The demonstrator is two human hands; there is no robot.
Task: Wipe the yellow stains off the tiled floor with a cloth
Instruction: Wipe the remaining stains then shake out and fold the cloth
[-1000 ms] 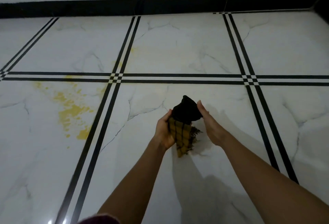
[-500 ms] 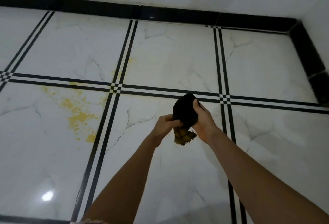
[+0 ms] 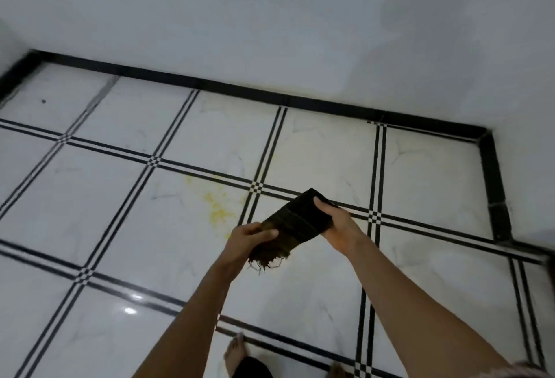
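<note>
A dark cloth (image 3: 295, 223) with yellowish checks and a frayed fringe is stretched in the air between both hands, well above the floor. My left hand (image 3: 250, 242) grips its lower fringed end. My right hand (image 3: 336, 224) grips its upper dark end. Yellow stains (image 3: 217, 205) speckle a white marble tile (image 3: 168, 215) just left of the hands, beside a black double grout line. A fainter yellow trace (image 3: 188, 180) lies near that tile's far edge.
White tiles with black double lines cover the floor. A black skirting (image 3: 270, 97) runs along the white wall, turning at a corner (image 3: 488, 137) on the right. My bare feet (image 3: 235, 350) stand at the bottom of the view.
The view has risen and pulled back from the floor, so the stains look smaller and farther. The bunched cloth has been pulled out lengthwise between the two hands.
</note>
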